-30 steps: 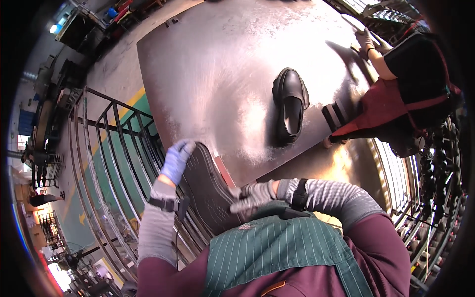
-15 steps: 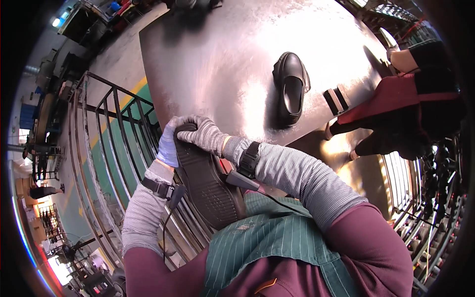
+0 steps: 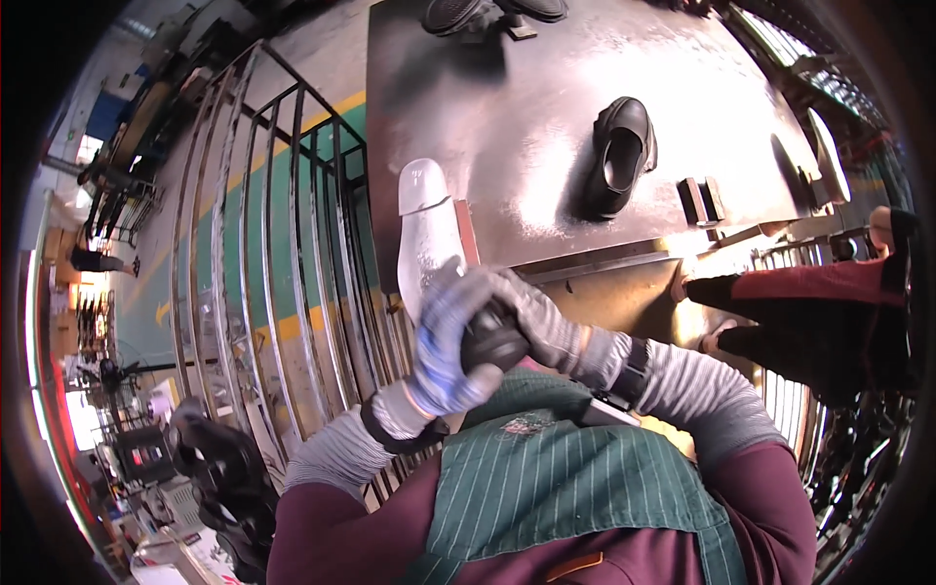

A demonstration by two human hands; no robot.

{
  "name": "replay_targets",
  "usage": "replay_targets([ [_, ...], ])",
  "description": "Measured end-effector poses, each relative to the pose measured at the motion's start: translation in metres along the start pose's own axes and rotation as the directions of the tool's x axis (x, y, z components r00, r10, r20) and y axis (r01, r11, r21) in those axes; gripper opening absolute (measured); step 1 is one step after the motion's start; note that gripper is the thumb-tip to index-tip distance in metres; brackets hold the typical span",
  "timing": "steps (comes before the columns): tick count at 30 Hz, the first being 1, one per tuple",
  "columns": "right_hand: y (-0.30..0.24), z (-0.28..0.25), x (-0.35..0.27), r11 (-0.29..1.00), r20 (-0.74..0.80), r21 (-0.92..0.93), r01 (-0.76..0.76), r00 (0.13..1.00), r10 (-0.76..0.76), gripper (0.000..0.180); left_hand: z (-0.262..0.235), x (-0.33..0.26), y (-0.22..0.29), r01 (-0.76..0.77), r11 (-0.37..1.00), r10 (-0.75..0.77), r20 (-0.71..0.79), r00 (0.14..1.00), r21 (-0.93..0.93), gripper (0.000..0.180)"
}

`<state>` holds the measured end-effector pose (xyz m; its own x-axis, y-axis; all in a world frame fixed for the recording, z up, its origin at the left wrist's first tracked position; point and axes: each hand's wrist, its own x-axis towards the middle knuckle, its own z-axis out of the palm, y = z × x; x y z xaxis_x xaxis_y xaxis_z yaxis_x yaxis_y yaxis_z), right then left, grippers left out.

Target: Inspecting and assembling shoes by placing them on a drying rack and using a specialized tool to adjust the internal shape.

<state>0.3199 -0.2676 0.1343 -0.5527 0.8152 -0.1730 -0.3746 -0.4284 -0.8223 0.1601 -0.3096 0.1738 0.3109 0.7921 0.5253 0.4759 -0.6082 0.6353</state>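
both gloved hands are clasped around a black shoe held close to the chest over the green striped apron, the left hand curled about its near side and the right hand wrapped over its top. a white shoe last juts up just beyond the hands by the metal rack. farther off, another black shoe lies on the steel table, well apart.
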Motion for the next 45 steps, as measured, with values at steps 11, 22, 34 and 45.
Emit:
replay_targets([
  [11, -0.105, -0.068, 0.016, 0.155, 0.274, -0.873, 0.463, 0.727, -0.630, 0.025, 0.042, -0.065, -0.036, 0.471, 0.183, -0.954, -0.041, 0.297, -0.863, 0.059],
  [22, -0.052, -0.205, 0.104, -0.198, -0.169, -0.960, -0.198, 0.974, -0.151, 0.032, -0.026, 0.031, -0.158, 0.651, 0.165, -0.824, 0.259, 0.504, -0.741, 0.067],
  [34, -0.055, -0.178, 0.077, -0.149, -0.308, -0.937, -0.316, 0.949, -0.072, 0.038, 0.055, 0.288, -0.309, 0.813, 0.357, -0.365, 0.732, 0.575, -0.460, 0.070],
  [45, -0.030, -0.226, 0.046, 0.355, -0.564, -0.777, -0.520, 0.323, -0.760, 0.068, 0.210, 0.316, -0.240, 0.860, 0.440, -0.057, 0.948, 0.313, -0.257, 0.029],
])
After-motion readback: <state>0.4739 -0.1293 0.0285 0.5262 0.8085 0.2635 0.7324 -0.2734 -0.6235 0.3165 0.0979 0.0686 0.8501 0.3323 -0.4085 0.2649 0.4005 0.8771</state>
